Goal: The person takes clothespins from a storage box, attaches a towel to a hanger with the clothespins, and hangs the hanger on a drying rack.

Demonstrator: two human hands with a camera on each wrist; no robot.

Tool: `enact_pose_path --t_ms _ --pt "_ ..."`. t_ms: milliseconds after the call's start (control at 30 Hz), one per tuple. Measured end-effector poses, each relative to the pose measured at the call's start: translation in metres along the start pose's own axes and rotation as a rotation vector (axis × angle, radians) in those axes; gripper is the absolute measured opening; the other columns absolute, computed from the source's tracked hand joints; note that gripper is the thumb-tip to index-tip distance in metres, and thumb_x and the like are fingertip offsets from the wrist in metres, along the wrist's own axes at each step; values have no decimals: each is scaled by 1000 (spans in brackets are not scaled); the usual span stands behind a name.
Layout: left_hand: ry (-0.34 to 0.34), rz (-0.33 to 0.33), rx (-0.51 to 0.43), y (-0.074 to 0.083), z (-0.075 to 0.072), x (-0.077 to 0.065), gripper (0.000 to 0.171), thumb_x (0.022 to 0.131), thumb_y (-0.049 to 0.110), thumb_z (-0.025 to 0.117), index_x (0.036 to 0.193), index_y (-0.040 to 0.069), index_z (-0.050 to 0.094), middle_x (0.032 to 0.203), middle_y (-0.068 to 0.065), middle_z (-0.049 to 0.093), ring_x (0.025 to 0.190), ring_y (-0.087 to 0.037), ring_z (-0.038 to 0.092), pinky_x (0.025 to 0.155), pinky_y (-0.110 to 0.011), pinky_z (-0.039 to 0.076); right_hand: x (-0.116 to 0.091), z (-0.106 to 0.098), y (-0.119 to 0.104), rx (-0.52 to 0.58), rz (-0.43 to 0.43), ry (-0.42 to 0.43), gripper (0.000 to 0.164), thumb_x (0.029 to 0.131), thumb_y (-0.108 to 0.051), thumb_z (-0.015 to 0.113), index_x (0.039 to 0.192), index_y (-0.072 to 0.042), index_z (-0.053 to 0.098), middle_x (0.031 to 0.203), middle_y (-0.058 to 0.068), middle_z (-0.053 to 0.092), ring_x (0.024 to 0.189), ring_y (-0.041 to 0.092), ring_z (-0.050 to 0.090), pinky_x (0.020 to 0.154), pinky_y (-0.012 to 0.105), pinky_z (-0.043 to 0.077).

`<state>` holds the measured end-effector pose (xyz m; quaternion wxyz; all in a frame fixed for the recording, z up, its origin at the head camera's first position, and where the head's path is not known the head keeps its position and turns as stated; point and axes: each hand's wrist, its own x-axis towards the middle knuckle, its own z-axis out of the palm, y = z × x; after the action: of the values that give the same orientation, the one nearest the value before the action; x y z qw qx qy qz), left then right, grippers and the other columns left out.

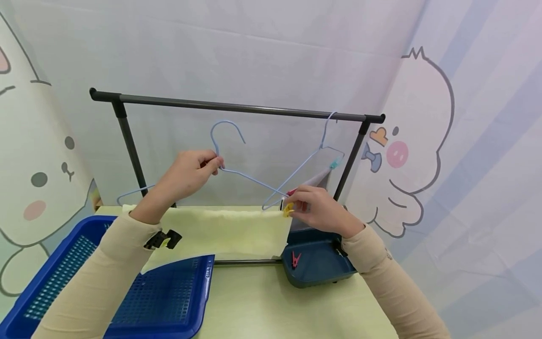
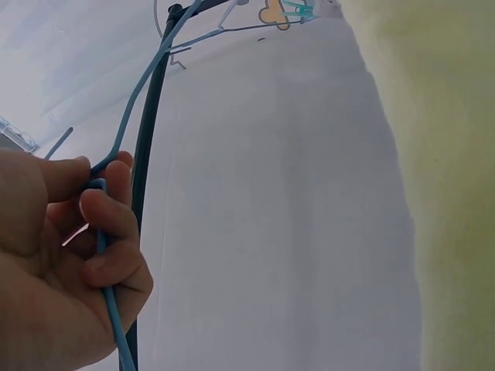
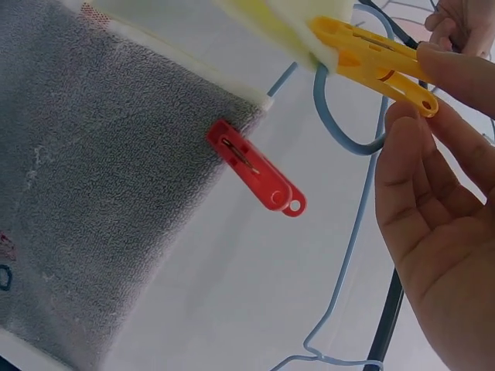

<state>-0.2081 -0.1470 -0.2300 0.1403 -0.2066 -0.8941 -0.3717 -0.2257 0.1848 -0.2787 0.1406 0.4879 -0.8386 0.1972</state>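
Observation:
My left hand (image 1: 190, 174) grips a light blue wire hanger (image 1: 250, 177) at the neck, just under its hook, which curves in front of the rack's bar without hanging on it. A pale yellow towel (image 1: 228, 233) spreads along the hanger's lower wire. At the towel's right corner, my right hand (image 1: 322, 209) pinches a yellow clothespin (image 3: 371, 58) between thumb and fingers. In the right wrist view its jaws are on the towel's edge at the hanger's bent end. Close by, a red clothespin (image 3: 251, 166) sits on the edge of a grey towel (image 3: 131, 154).
A dark rack bar (image 1: 220, 105) carries another blue hanger (image 1: 302, 165) at its right, where a teal clothespin (image 1: 334, 163) clips the grey towel. A blue mesh basket (image 1: 206, 292) stands front left. In a dark blue tray (image 1: 305, 282) lies a red clothespin (image 1: 295, 259).

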Motion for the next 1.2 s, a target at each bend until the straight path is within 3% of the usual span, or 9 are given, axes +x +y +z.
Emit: enact_pose_path --t_ms 300,433,533,700,1000,1200 --pt "-9 6 -10 1 -1 -2 32 102 29 44 96 8 68 81 -7 60 60 -23 39 56 -34 31 -17 -5 12 115 -37 31 26 82 -14 75 107 -10 66 90 -1 60 73 13 52 61 30 47" --pt "-7 12 -11 2 -3 -3 33 102 30 44 97 8 68 81 -7 60 60 -23 39 55 -34 31 -27 -5 21 191 36 43 13 95 -13 57 101 -9 68 88 -2 63 75 13 55 66 29 48" --pt "-3 16 -14 3 -5 -4 34 102 30 44 97 7 68 81 -8 61 59 -23 39 55 -34 31 -33 -2 28 222 117 67 27 99 -5 44 89 -11 68 82 -3 62 73 13 56 67 30 48" --pt "-3 11 -10 3 -7 -5 34 102 30 44 98 7 68 83 -8 61 58 -23 38 54 -34 31 -37 -2 26 208 191 76 35 97 4 40 74 -12 61 72 -5 55 65 11 50 62 29 45" --pt "10 1 -1 5 -10 -4 34 102 30 44 98 6 68 83 -9 61 58 -23 38 53 -33 30 -54 24 64 202 312 -74 36 103 -21 41 73 -20 61 66 1 54 61 14 50 61 30 43" --pt "15 -12 4 6 -12 -4 35 102 32 43 98 8 68 83 -8 61 57 -22 38 53 -33 30 -57 34 73 166 381 -150 36 102 -29 43 72 -21 62 62 -7 50 58 9 49 59 28 43"
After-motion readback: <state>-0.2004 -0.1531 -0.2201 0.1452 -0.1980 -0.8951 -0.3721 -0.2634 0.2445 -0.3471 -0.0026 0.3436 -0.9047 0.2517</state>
